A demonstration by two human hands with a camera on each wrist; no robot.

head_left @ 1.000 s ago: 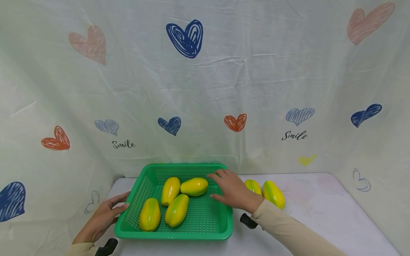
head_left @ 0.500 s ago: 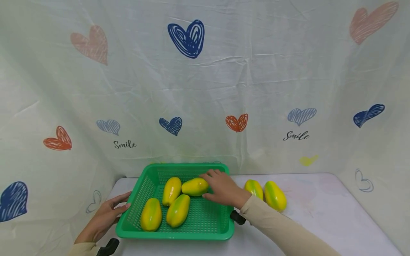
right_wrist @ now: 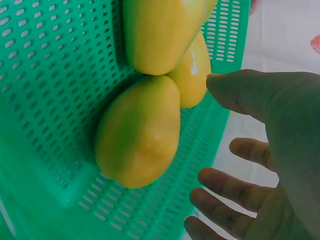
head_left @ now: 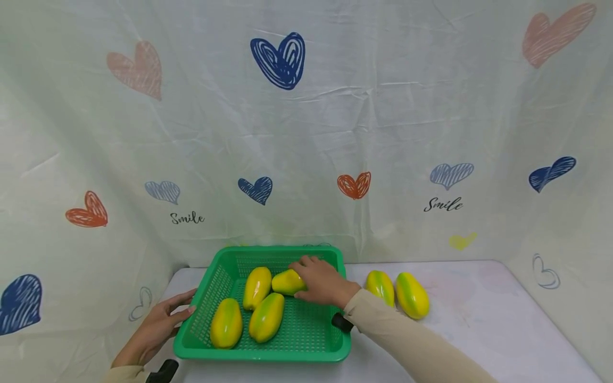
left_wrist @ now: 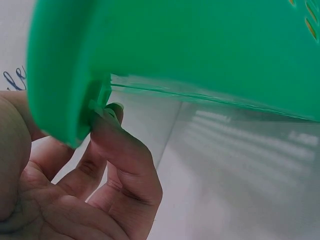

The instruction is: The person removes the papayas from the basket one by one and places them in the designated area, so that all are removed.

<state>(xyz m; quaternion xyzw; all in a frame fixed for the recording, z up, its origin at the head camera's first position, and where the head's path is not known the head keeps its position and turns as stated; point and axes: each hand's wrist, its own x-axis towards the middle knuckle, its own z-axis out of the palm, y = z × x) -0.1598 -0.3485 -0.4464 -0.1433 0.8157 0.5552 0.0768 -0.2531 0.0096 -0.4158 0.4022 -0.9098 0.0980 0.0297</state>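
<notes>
A green plastic basket [head_left: 261,357] stands on the table with several yellow-green papayas inside. At its left side my left hand [head_left: 152,325] holds the rim; in the left wrist view curled fingers [left_wrist: 125,160] hook under the rim's lip. Over the basket's back right reaches my right hand [head_left: 323,281], beside and partly covering the rearmost papaya [head_left: 284,282]. From the right wrist, that papaya [right_wrist: 140,135] lies on the perforated bottom, apart from the spread thumb and fingers. Three other papayas, among them the front left papaya [head_left: 226,323], lie nearby in the basket.
Two more papayas lie on the white table right of the basket, a nearer-in papaya [head_left: 380,287] and an outer papaya [head_left: 413,296]. A white curtain [head_left: 306,133] with printed hearts hangs behind and at the sides. The tabletop [head_left: 483,314] extends rightward.
My right hand has moved left, from the basket's right side to over the rearmost papaya. The left hand stays at the rim, and the papayas keep their places.
</notes>
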